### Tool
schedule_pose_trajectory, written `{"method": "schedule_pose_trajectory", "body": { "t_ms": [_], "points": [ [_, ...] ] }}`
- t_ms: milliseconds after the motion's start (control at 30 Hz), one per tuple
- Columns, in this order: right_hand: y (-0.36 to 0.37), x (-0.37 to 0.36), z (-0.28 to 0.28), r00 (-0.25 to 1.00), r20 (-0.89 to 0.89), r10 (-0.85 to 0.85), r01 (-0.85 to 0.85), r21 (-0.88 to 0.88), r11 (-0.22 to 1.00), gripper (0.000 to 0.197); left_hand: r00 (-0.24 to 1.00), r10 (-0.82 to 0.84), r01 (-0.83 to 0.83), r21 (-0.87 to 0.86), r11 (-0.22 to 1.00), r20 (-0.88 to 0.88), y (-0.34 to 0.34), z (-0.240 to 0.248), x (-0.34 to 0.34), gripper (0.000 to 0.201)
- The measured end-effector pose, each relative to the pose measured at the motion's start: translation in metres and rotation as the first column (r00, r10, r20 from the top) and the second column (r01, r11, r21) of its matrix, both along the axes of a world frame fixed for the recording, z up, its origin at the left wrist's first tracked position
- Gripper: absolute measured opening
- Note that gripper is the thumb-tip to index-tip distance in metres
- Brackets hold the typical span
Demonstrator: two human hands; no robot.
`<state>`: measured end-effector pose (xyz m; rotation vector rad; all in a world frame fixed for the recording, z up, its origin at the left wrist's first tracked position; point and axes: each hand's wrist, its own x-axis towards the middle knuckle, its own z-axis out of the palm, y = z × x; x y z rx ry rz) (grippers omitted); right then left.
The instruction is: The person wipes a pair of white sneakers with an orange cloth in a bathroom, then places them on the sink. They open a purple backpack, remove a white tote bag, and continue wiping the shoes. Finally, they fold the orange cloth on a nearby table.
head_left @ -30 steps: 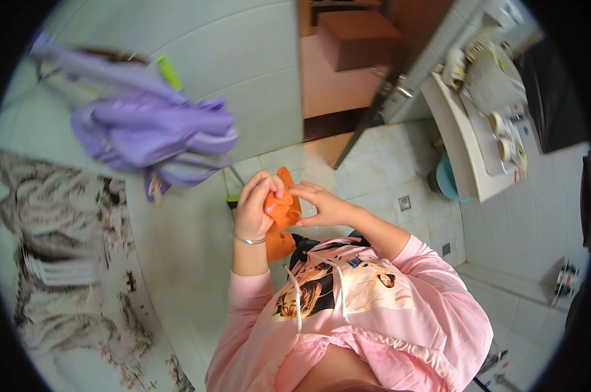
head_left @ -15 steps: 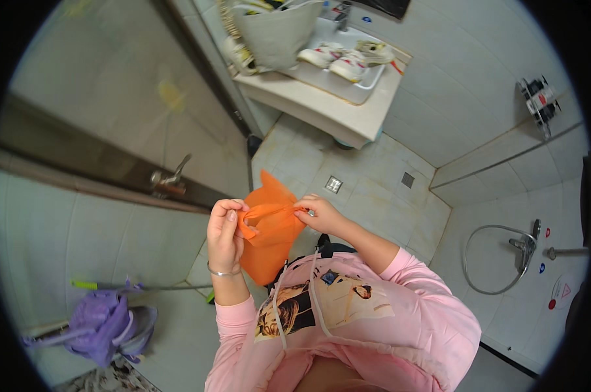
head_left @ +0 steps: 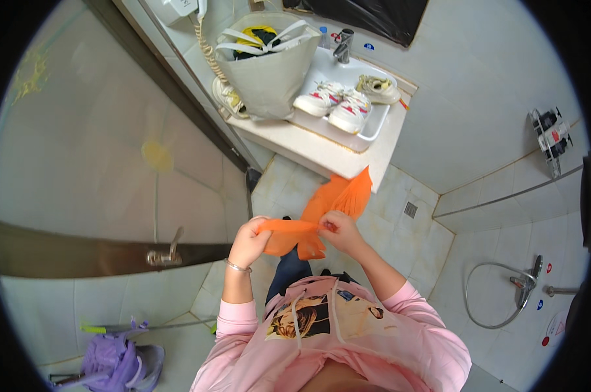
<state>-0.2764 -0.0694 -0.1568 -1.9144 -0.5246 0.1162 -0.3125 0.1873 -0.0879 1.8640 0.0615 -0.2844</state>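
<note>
A thin orange cloth bag (head_left: 338, 198) stretches between my two hands in front of my body. My left hand (head_left: 250, 243), with a bracelet at the wrist, pinches one end of it. Gathered cloth is gripped in my right hand (head_left: 343, 235), whose fingers are curled closed. Beyond the right hand the bag's wide part flares up and away, overlapping the front edge of the counter in view. A shorter orange flap hangs down between the hands.
Ahead, a counter (head_left: 314, 147) bears a white sink (head_left: 372, 128) with white-and-pink shoes (head_left: 338, 104) and a beige shoe (head_left: 378, 89). Beside it stands a large whitish tote bag (head_left: 269, 78). A door with a lever handle (head_left: 167, 253) is left; a purple backpack (head_left: 106, 359) lies lower left.
My hands have moved slightly right, and the bag has swung from hanging down near my body to reaching forward and right. The view has shifted, showing more of the counter.
</note>
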Motion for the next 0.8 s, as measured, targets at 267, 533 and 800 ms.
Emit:
{"method": "schedule_pose_trajectory", "body": {
  "t_ms": [267, 533, 800],
  "points": [
    [0.073, 0.121, 0.034, 0.988, -0.113, 0.104, -0.107, -0.025, 0.994, 0.031, 0.985, 0.174, -0.110, -0.786, 0.609, -0.003, 0.043, 0.007, 0.156, 0.022],
    [0.108, 0.240, 0.087, 0.998, -0.023, -0.055, 0.057, 0.115, 0.992, 0.031, 0.939, 0.298, -0.208, -0.409, 0.889, 0.170, 0.104, 0.045, 0.287, 0.020],
    [0.101, 0.332, 0.156, 0.940, 0.320, -0.116, 0.128, -0.016, 0.992, 0.025, 0.766, 0.363, -0.484, 0.104, 0.869, 0.530, 0.096, 0.059, 0.343, 0.023]
  ]
}}
